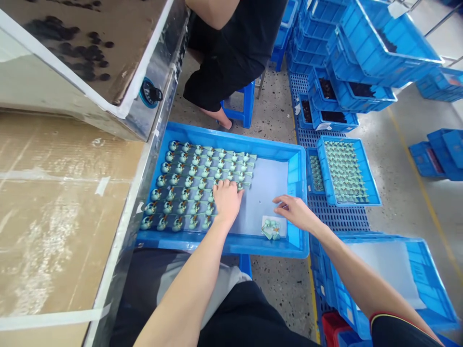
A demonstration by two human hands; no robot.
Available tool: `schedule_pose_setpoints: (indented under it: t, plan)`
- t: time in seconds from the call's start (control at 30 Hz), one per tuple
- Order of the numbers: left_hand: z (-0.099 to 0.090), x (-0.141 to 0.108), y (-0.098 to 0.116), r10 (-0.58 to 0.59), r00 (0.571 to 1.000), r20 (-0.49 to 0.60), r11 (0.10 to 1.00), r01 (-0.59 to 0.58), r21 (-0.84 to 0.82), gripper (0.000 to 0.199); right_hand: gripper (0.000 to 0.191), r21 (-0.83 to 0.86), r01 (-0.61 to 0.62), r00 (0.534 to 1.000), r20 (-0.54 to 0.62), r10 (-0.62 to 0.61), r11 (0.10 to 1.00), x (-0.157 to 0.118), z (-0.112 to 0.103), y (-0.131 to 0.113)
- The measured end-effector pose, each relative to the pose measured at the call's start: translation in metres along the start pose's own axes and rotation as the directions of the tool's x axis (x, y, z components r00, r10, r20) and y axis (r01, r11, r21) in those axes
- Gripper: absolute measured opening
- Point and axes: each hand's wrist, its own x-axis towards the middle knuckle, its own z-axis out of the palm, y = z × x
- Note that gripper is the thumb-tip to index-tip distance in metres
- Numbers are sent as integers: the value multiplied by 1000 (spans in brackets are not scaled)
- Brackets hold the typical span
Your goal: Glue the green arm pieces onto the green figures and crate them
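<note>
A shallow blue tray (249, 246) lined with pale sheet holds rows of small pale green toy figures (185, 193) with rounded heads and orange-brown bits. My left hand (227, 198) reaches into the tray at the right end of the rows. Its fingers are bent down around one small figure (239, 186), partly hidden by them. Over the tray's right part is my right hand (294, 212), fingers curved and a little apart, with nothing visible between them. Just below it, a loose cluster of pale green figures (271, 228) lies on a white piece at the tray's near right.
Left is a cardboard-covered bench (54, 231) with a metal edge. A seated person in black (235, 53) is beyond the tray. Blue crates (390, 53) are stacked at right, near a crate of green figures (345, 171). A lined blue crate (421, 270) stands at lower right.
</note>
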Motion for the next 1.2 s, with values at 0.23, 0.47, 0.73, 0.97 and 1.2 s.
schedule_pose_setpoints:
  t: [0.23,0.47,0.73,0.97,1.2]
  plan:
    - [8,-40,39,173,958,230,983,-153,-103,36,34,-270,-109,963,211,170,957,-26,44,-14]
    - [39,-62,61,317,794,519,948,-260,-181,35,33,-429,-172,926,237,294,887,-26,56,-28]
    - [30,-67,51,273,769,578,962,-223,-158,39,37,-505,-124,948,195,253,854,-15,37,-32]
    - [32,-78,73,217,774,595,976,-166,-140,41,40,-485,-71,985,103,138,872,16,19,-29]
    - [14,-87,40,198,818,540,980,-149,-134,43,36,-270,83,989,143,-45,959,82,28,-13]
